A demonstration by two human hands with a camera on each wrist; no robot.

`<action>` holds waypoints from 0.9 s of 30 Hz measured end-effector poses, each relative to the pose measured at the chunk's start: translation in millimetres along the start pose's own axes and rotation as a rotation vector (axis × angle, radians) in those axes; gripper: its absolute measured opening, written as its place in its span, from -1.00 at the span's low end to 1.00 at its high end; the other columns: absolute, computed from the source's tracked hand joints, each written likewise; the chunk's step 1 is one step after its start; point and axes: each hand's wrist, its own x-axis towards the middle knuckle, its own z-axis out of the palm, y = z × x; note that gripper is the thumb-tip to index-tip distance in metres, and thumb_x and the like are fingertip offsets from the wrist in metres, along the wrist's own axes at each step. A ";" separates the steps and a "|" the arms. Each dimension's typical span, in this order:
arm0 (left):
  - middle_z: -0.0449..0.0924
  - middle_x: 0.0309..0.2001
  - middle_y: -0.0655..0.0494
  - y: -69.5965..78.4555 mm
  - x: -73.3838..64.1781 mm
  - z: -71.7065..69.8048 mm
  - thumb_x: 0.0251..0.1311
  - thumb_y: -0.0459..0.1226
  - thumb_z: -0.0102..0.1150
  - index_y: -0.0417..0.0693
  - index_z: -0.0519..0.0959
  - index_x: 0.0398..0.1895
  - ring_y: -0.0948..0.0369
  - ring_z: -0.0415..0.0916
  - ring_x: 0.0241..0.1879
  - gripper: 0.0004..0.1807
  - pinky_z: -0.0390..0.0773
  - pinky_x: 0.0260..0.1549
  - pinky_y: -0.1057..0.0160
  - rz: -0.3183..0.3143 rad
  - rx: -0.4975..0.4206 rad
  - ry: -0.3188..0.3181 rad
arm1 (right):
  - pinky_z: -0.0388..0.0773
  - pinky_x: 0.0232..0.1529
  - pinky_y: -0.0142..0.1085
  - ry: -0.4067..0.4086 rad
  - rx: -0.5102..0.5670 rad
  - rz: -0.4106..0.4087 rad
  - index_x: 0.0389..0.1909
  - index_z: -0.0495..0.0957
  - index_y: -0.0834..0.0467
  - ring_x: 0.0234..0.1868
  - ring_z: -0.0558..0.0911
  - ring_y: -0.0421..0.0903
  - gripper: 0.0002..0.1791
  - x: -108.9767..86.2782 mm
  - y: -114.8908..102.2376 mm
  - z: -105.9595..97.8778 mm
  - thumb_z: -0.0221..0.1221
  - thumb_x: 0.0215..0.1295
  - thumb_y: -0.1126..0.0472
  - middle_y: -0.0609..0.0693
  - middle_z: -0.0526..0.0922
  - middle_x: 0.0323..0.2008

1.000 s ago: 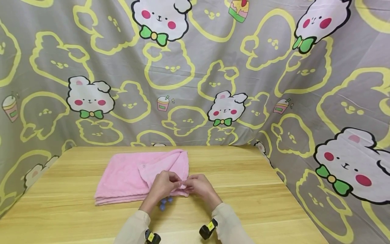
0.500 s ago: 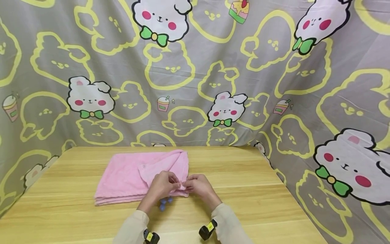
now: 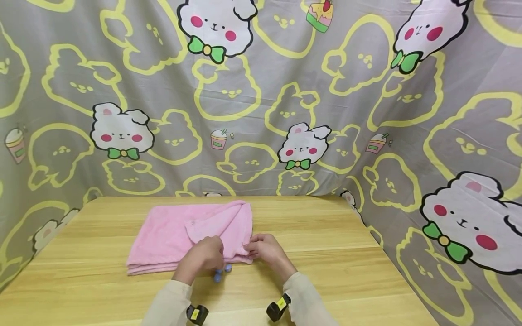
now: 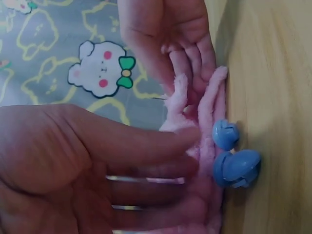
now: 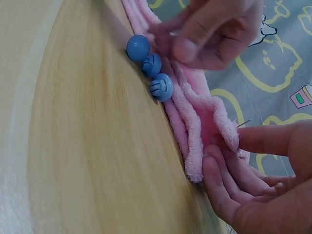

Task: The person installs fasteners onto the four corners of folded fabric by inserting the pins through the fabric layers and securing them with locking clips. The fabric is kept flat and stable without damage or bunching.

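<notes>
At the near edge of the scene, two beige sleeves (image 3: 167,305) extend forward over the table, each with a small black device (image 3: 278,308) bearing a yellow label at the inner wrist. Forward of these, three small blue pieces (image 5: 162,87) lie on the wooden table (image 3: 326,235), grouped in a short row just beside the near edge of the pink cloth (image 3: 163,235).

The left hand (image 3: 205,253) is positioned above the near edge of the cloth, close to the blue pieces. Its thumb and fingers are extended and spread apart, with a gap between them; nothing is visible in its grasp. The finger outlines are slightly blurred.

The right hand (image 3: 267,248) is located at the near right corner of the cloth. It pinches the raised fold with the index finger outside and the remaining fingers bent beneath. A thin pin (image 5: 245,123) projects from the fold beside the index finger.

The cloth rests left of centre on the table, folded in layers, with a top flap turned diagonally across its right part. Beyond the table hangs a grey curtain (image 3: 261,68) printed with white rabbit faces and yellow outlines.
</notes>
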 end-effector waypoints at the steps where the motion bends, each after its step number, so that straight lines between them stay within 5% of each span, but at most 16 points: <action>1: 0.51 -0.59 0.02 1.3 -1.5 0.6 -0.17 -0.49 0.42 -0.17 0.50 -0.64 0.17 0.38 -0.57 -0.77 0.33 -0.59 0.29 -0.011 0.020 -0.014 | 0.68 -0.29 -0.25 0.001 0.000 -0.001 -0.27 0.50 0.39 -0.45 0.63 -0.16 -0.85 0.1 0.4 0.1 0.24 0.18 0.41 -0.02 0.61 -0.45; 7: 0.50 -0.61 0.00 7.9 -7.1 7.9 -0.21 -0.47 0.54 -0.19 0.47 -0.55 0.21 0.39 -0.72 -0.67 0.37 -0.73 0.36 -0.072 0.044 -0.037 | 0.67 -0.29 -0.28 0.012 -0.003 0.007 -0.30 0.51 0.37 -0.46 0.63 -0.17 -0.87 -0.9 -0.3 1.1 0.25 0.16 0.41 -0.02 0.61 -0.47; 11: 0.51 -0.61 0.04 9.6 -7.3 12.9 -0.23 -0.41 0.60 -0.17 0.49 -0.54 0.17 0.47 -0.65 -0.64 0.50 -0.63 0.28 -0.073 0.088 -0.011 | 0.68 -0.28 -0.27 0.012 -0.008 0.009 -0.27 0.52 0.39 -0.45 0.64 -0.18 -0.84 -1.0 -0.2 1.1 0.25 0.16 0.40 -0.01 0.63 -0.46; 14: 0.54 -0.54 -0.02 9.1 -5.6 14.5 -0.32 -0.47 0.56 -0.19 0.51 -0.54 0.11 0.50 -0.57 -0.66 0.57 -0.53 0.20 -0.085 0.136 0.013 | 0.68 -0.28 -0.27 0.010 -0.010 0.009 -0.27 0.53 0.39 -0.45 0.63 -0.17 -0.84 -0.9 0.0 0.9 0.25 0.15 0.40 -0.01 0.63 -0.46; 18: 0.54 -0.51 -0.08 6.6 -4.6 15.5 -0.38 -0.58 0.43 -0.24 0.53 -0.55 0.12 0.51 -0.65 -0.71 0.57 -0.64 0.21 -0.111 0.141 0.013 | 0.66 -0.29 -0.31 0.004 -0.003 0.014 -0.29 0.52 0.37 -0.46 0.62 -0.18 -0.85 -0.4 0.0 0.6 0.24 0.15 0.41 -0.02 0.61 -0.48; 27: 0.54 -0.51 -0.06 6.5 -5.0 8.8 -0.28 -0.52 0.56 -0.25 0.57 -0.45 0.11 0.55 -0.66 -0.67 0.57 -0.67 0.23 -0.138 0.144 -0.034 | 0.66 -0.31 -0.31 -0.003 -0.004 0.013 -0.30 0.52 0.37 -0.47 0.62 -0.18 -0.87 -0.9 -1.0 0.9 0.24 0.16 0.41 -0.03 0.60 -0.48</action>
